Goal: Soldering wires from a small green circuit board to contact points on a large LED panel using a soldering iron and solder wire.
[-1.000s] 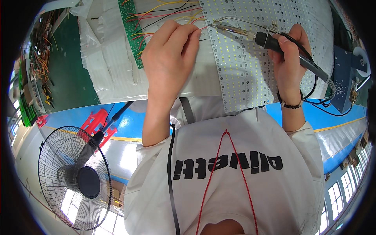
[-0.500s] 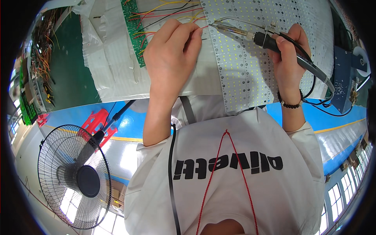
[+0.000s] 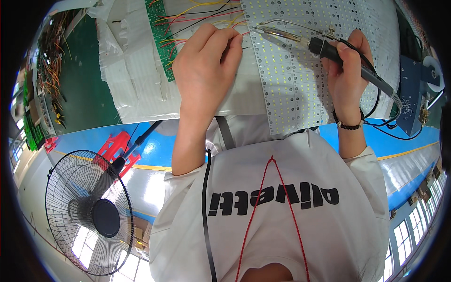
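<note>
My left hand [image 3: 204, 68] is closed in a pinch on a thin red wire [image 3: 246, 33], whose end reaches the left edge of the white LED panel [image 3: 284, 94]. My right hand [image 3: 346, 80] grips the black handle of a soldering iron [image 3: 331, 52]. Its tip points left, at the panel's edge close to the wire end. A thin curved metal tube [image 3: 289, 22] clamped to the iron runs down toward the same tip. Whether tip and wire touch is too small to tell. Left of my left hand lies a narrow green circuit board [image 3: 159, 42] with red, yellow and black wires.
White sheeting [image 3: 129, 70] covers part of the green bench mat [image 3: 89, 89]. Bundled wires [image 3: 49, 61] lie at the far left. A dark blue device [image 3: 412, 98] with a white reel stands at the right, beside the iron's cable. A fan [image 3: 89, 211] stands below left.
The soldering iron and my right hand have shifted slightly to the right, and the tip has drawn back a little. My left hand stays in place on the wire.
</note>
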A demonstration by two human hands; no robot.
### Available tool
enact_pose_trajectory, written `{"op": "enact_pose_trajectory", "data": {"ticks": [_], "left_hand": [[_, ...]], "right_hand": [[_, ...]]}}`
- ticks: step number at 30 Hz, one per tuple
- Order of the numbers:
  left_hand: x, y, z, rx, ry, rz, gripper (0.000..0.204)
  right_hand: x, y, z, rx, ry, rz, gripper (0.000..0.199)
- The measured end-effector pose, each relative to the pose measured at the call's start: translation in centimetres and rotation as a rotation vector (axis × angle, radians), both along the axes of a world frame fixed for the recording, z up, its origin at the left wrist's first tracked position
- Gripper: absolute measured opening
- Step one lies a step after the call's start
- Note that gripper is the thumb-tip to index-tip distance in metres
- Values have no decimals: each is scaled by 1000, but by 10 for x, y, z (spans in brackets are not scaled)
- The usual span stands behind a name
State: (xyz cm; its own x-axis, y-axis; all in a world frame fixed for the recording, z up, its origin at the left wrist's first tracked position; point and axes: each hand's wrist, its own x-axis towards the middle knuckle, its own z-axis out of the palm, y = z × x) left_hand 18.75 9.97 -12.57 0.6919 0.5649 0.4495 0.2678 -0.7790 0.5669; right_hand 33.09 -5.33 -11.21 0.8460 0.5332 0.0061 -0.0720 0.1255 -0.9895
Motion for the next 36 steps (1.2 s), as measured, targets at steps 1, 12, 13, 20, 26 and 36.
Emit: {"op": "enact_pose_trajectory", "data": {"ticks": [1, 12, 13, 20, 26, 36], "left_hand": [[0, 0, 0, -5, 8, 1, 8], [-1, 0, 0, -5, -1, 4, 7], [0, 0, 0, -1, -5, 3, 7], [0, -1, 1, -28, 7, 10, 7], [0, -1, 3, -38, 9, 15, 7], [-1, -2, 4, -65, 2, 14, 8]], "right_hand": [[-1, 1, 1, 15, 19, 0, 24], [-2, -3, 1, -72, -78, 64, 20], [-2, -3, 1, -65, -86, 71, 20], [-2, -3, 2, -73, -119, 86, 21], [3, -6, -6, 72, 37, 47, 21], [2, -6, -6, 14, 9, 50, 21]]}}
